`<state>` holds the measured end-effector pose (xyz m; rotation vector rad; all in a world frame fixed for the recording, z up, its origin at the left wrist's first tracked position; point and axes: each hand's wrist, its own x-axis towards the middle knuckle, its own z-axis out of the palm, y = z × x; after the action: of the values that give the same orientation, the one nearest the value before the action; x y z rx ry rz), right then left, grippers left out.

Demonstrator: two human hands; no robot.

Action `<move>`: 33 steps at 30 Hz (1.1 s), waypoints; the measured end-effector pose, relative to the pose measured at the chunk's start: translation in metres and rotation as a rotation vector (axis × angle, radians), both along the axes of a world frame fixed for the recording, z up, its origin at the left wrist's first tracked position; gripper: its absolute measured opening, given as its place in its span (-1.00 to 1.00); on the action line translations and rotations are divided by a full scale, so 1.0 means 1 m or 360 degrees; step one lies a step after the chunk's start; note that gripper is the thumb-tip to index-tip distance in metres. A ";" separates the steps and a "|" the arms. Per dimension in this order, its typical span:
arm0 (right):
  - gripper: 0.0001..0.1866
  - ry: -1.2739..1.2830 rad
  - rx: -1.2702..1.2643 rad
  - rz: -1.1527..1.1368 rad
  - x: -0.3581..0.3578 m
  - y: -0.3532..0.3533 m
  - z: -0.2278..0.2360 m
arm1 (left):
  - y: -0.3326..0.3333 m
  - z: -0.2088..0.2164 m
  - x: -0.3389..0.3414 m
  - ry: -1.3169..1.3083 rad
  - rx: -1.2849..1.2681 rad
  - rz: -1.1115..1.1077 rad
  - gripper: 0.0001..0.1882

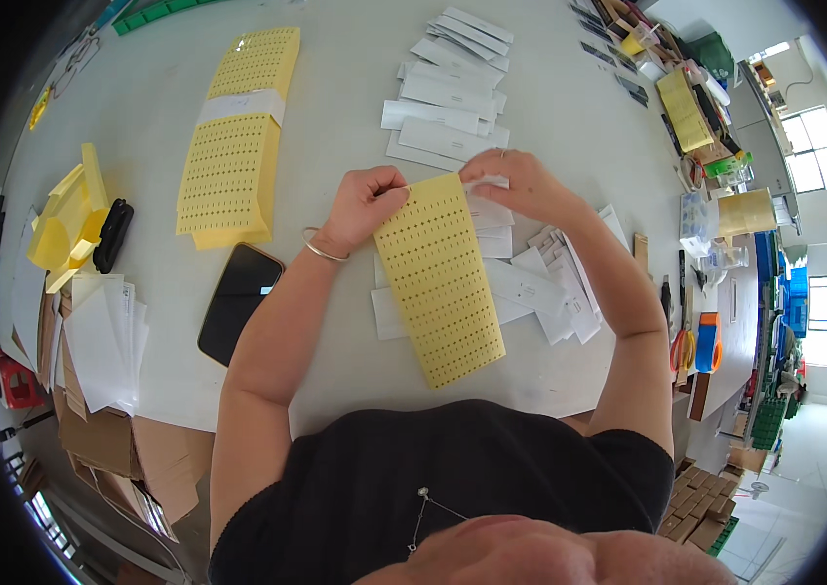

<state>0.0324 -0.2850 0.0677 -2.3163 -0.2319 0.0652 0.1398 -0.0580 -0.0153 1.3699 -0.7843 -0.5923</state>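
A long yellow card sheet (440, 283), covered with rows of small dark marks, hangs tilted in front of my chest. My left hand (367, 210), a bangle at its wrist, is closed with the thumb pressing the sheet's top left corner. At the top right corner, my right hand (516, 185) has its thumb and forefinger pinched on the edge; its other fingers curl loosely. Behind and below the sheet lie loose white paper slips (521, 290), partly hidden by it. Beyond my hands, more white slips (448, 93) are spread in an overlapping column.
A banded stack of yellow sheets (228, 175) lies left of centre. Nearer me is a black phone (238, 302). Far left are a folded yellow box (67, 224), a black stapler-like object (114, 236) and white papers (101, 341). Scissors (684, 351) and an orange-and-blue tape roll (709, 342) sit right.
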 end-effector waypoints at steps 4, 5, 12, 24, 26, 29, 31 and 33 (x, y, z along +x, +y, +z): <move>-0.90 -0.0419 -0.0333 -0.0266 0.013 0.017 -0.004 | -0.002 -0.004 0.003 0.0053 0.0082 0.0132 -0.86; -0.90 -0.0422 -0.0330 -0.0261 0.016 0.019 -0.005 | -0.001 -0.004 0.002 0.0051 0.0084 0.0137 -0.86; -0.89 -0.0904 -0.0575 -0.0034 0.020 0.045 -0.013 | -0.001 -0.002 -0.003 -0.0154 0.0185 0.0056 -0.85; -0.97 -0.0812 -0.0541 -0.0066 0.028 0.035 -0.017 | -0.001 0.004 -0.002 -0.0182 0.0195 0.0063 -0.83; -0.98 -0.0568 -0.0269 -0.0297 0.038 0.007 -0.022 | 0.001 0.004 -0.004 -0.0174 0.0204 0.0056 -0.83; -0.95 -0.0415 -0.0442 -0.0537 0.044 -0.016 -0.029 | -0.002 0.002 -0.002 -0.0298 0.0254 0.0010 -0.84; -0.93 -0.0380 -0.0608 -0.0452 0.044 -0.014 -0.032 | -0.003 0.001 -0.002 -0.0275 0.0227 -0.0004 -0.84; -0.93 -0.0421 -0.0711 -0.0454 0.048 -0.009 -0.040 | -0.001 0.004 -0.003 -0.0308 0.0242 -0.0012 -0.83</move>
<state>0.0807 -0.2936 0.0279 -2.7782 -0.0142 -0.3690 0.1371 -0.0588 -0.0113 1.5816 -0.9150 -0.5388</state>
